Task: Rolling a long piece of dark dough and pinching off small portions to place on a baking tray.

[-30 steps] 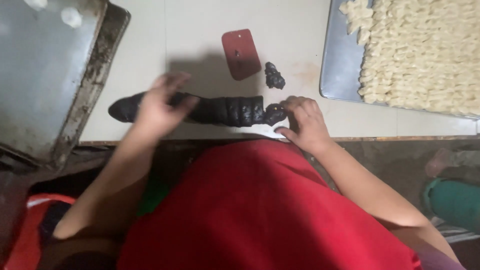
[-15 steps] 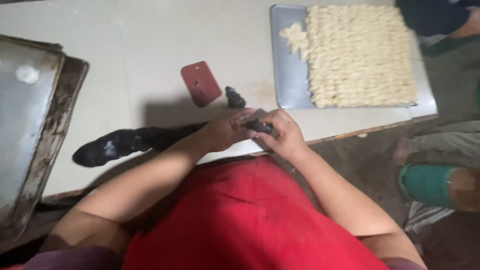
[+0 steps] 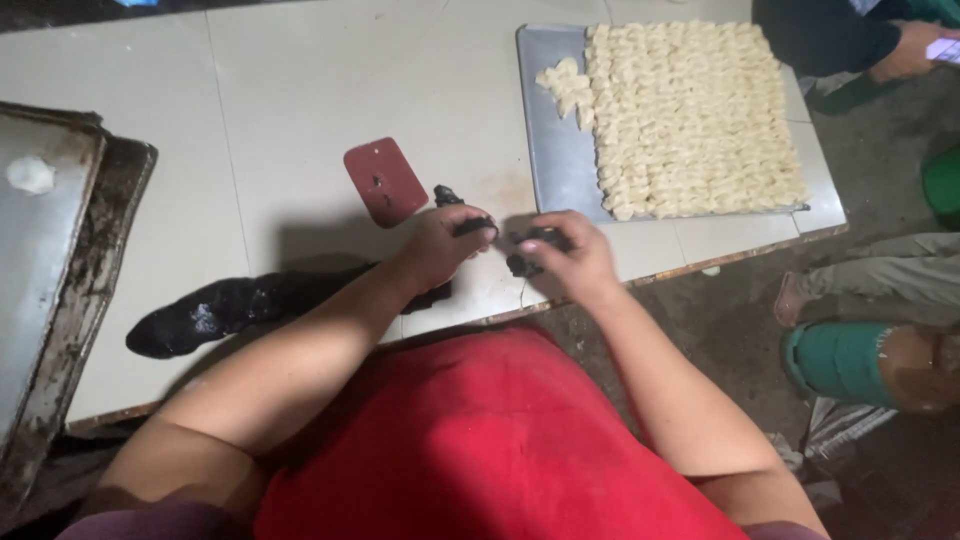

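A long roll of shiny black dough (image 3: 230, 305) lies on the pale table (image 3: 280, 110), running from the lower left under my left forearm. My left hand (image 3: 440, 243) pinches the roll's right end, a dark bit showing at its fingertips. A hand's width to the right, my right hand (image 3: 565, 257) is closed on a small torn-off piece of black dough (image 3: 525, 262). Just beyond my left hand sit a red plastic scraper (image 3: 385, 181) and a small black dough lump (image 3: 446, 195).
A metal tray (image 3: 550, 140) at the far right holds several rows of pale twisted dough pieces (image 3: 690, 115). Worn dark baking trays (image 3: 60, 250) are stacked at the left edge. Another person's legs and a green bucket (image 3: 835, 360) are on the floor to the right.
My hands, together on the roll's right end half a second ago, have pulled apart; the right one has come away with a small piece. The view has swung to the right.
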